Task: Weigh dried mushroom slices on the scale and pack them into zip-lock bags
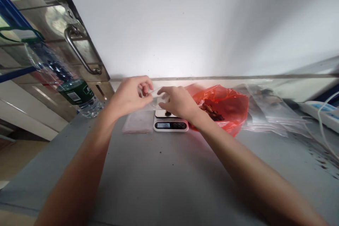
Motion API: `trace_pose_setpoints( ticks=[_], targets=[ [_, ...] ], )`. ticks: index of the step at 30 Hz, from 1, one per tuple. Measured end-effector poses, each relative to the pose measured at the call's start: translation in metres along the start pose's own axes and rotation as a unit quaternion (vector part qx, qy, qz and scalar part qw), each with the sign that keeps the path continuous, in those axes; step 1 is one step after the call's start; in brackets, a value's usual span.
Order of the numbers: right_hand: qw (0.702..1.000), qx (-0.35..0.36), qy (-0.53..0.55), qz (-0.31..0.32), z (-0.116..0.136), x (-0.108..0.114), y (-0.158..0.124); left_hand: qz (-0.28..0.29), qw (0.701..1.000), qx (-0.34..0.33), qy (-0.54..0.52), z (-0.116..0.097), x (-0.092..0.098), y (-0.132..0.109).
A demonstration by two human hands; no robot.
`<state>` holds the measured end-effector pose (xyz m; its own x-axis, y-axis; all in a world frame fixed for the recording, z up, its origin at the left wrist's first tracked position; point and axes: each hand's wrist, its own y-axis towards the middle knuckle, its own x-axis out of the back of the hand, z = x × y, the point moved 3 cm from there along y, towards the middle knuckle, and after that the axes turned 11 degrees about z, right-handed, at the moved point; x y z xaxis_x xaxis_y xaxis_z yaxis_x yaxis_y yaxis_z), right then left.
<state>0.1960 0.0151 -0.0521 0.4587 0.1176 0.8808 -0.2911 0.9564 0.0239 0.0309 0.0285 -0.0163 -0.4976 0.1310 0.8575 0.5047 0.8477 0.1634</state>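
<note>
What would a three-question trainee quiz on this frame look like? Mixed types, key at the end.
1. Multiple choice: what shows between the left hand and the right hand? (a) white cable (b) clear plastic (c) metal handle
2. True or false: the red bag, with dark pieces inside, sits right of the scale.
3. Fill in: the bottle bears a ____ label.

Key: 1 b; 2 true; 3 green.

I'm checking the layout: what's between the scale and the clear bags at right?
The head view shows a red bag between the scale and the clear bags, partly behind the right arm.
</note>
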Motion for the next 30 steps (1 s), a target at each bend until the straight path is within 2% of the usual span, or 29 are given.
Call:
trace_pose_setpoints(
  ticks=[3, 4, 6, 9, 16, 18, 21, 23, 26, 30],
  targets=[
    [0.994, 0.052, 0.092, -0.038, 0.001, -0.001, 0.003, -0.009, 0.997, -0.066, 0.043, -0.009, -0.001, -0.002],
    [0.990, 0.070, 0.115, -0.045, 0.001, 0.000, 0.004, 0.003, 0.995, -0.084, 0.050, -0.010, -0.002, -0.003],
    [0.984, 0.091, 0.144, -0.059, 0.001, 0.003, 0.004, 0.064, 0.992, -0.099, 0.046, -0.010, -0.005, -0.004],
    [0.978, 0.112, 0.167, -0.057, -0.001, 0.007, 0.003, 0.165, 0.983, -0.079, 0.028, -0.002, -0.013, -0.003],
    [0.959, 0.194, 0.205, 0.010, -0.011, 0.017, -0.002, 0.182, 0.983, -0.008, 0.015, 0.012, -0.016, 0.001],
    [0.964, 0.159, 0.211, 0.008, -0.019, 0.022, -0.003, 0.198, 0.980, 0.018, 0.033, 0.016, -0.014, 0.000],
    [0.992, 0.027, 0.125, -0.009, -0.037, 0.028, -0.001, 0.234, 0.969, 0.049, 0.068, 0.023, -0.014, -0.001],
    [0.997, -0.021, 0.054, 0.041, -0.044, 0.025, 0.002, 0.256, 0.960, 0.066, 0.086, 0.027, -0.016, -0.001],
    [0.992, -0.009, 0.023, 0.122, -0.048, 0.012, 0.010, 0.272, 0.954, 0.072, 0.101, 0.029, -0.018, 0.001],
    [0.985, 0.019, 0.007, 0.172, -0.048, -0.004, 0.016, 0.264, 0.955, 0.068, 0.116, 0.029, -0.018, 0.002]
  ],
)
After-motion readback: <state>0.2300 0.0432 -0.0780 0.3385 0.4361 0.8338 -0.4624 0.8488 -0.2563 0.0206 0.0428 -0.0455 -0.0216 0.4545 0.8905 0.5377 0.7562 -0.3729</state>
